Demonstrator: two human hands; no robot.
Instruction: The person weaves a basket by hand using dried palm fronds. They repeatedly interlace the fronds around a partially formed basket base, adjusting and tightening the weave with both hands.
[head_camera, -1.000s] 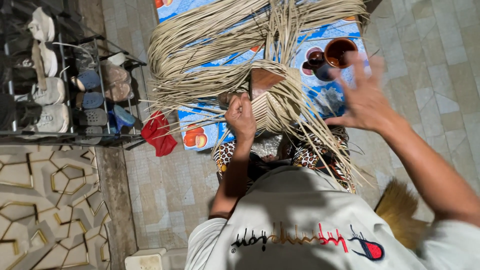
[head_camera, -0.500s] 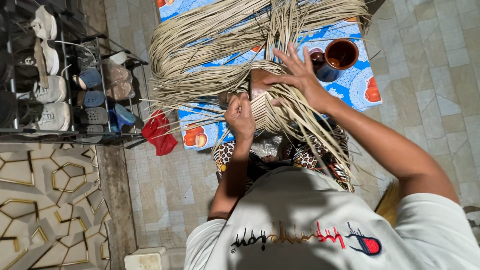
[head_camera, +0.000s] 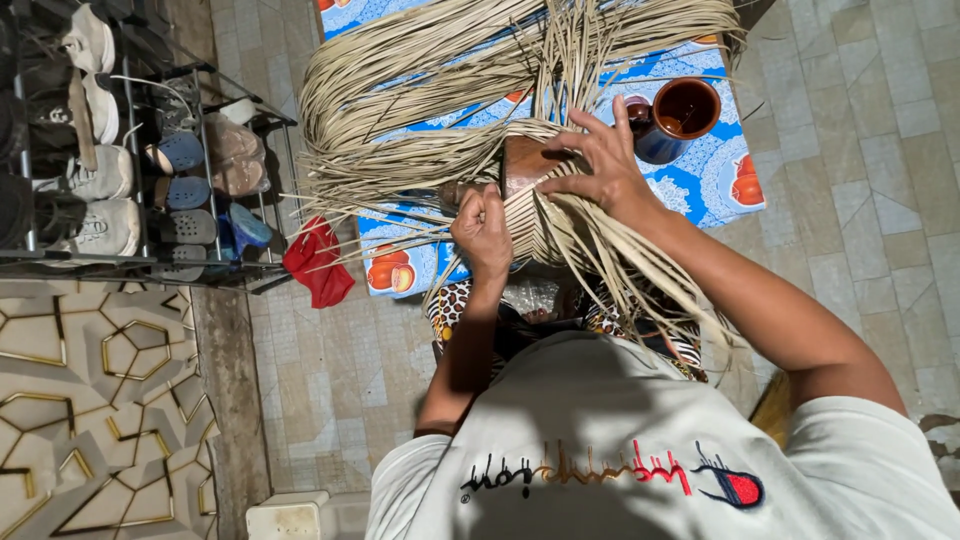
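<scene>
A half-woven basket (head_camera: 545, 215) of pale straw strips sits in my lap around a brown wooden block (head_camera: 528, 160). Long loose strips (head_camera: 420, 90) fan out from it over a blue patterned cloth (head_camera: 715, 185). My left hand (head_camera: 484, 232) is closed, pinching strips at the basket's near left edge. My right hand (head_camera: 598, 160) rests on top of the block and weave with fingers spread, pressing strips down. More strips (head_camera: 650, 285) trail over my right knee.
A brown cup (head_camera: 685, 110) stands on the cloth beyond my right hand. A metal rack with shoes (head_camera: 100, 150) is at the left, a red rag (head_camera: 318, 262) beside it on the tiled floor. A white box (head_camera: 290, 515) lies near the bottom.
My right hand came down from the air at the right and landed on the basket top, fingers spread. My left hand stayed at the weave's edge.
</scene>
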